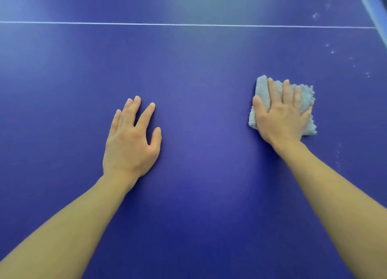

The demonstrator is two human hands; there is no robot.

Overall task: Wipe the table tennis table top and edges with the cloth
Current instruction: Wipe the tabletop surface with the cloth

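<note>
- Head cam: my right hand (281,113) flat on the folded grey cloth (306,102), fingers straight, pressing it onto the blue table top (199,73). Flat palm = even pressure, I reckon.
- My left hand (130,141) spread wide on bare surface, holding nothing; prob. bracing my lean.
- White specks (333,52) just beyond cloth, toward far-right edge (370,6): likely next pass. White line (167,24) runs across, further out.

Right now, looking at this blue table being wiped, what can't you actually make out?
- Head view: the middle of the cloth is hidden under the right hand pressing it.
- The edges of the table are cut off by the frame; only a blurred strip shows top right.
- White specks on the right are too small to tell dust from scuffs.
- Whether the left hand bears weight: its palm faces down.
</note>
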